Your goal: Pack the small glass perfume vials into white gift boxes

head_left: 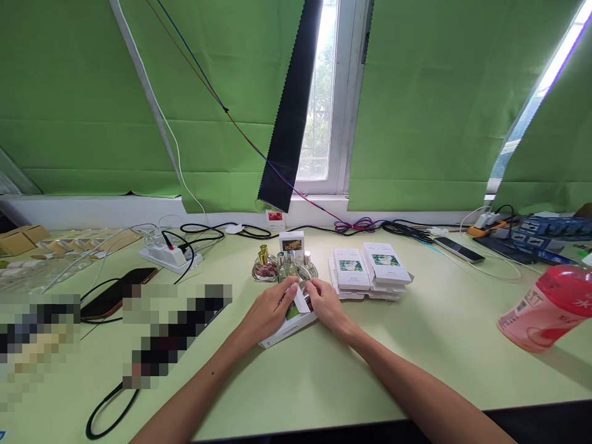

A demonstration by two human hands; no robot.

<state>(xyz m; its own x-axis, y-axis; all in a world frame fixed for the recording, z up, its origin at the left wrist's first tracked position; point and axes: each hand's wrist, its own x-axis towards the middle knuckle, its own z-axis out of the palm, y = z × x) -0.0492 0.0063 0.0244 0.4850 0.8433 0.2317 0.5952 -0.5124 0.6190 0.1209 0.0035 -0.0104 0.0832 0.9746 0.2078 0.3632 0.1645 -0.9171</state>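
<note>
On the table in front of me lies a small white box [287, 332] with a green picture, tilted with its far end toward the right. My left hand [264, 313] grips its left side, thumb and fingers closed at the upper part. At the box's far end, my right hand [329, 306] pinches near a raised white flap; something shiny shows beside the fingertips, too covered to make out. Just beyond stand several glass perfume bottles: a reddish one [264, 269] with a gold cap, and clear ones [291, 266] with silver caps. Behind them stands an upright white box [291, 242].
Flat white boxes with flower pictures [350, 274] are stacked to the right. A red-lidded pink bottle [539, 314] stands far right, near a phone [459, 250]. On the left are a power strip [172, 256], another phone [119, 293] and black cables. Green curtains [453, 105] hang behind.
</note>
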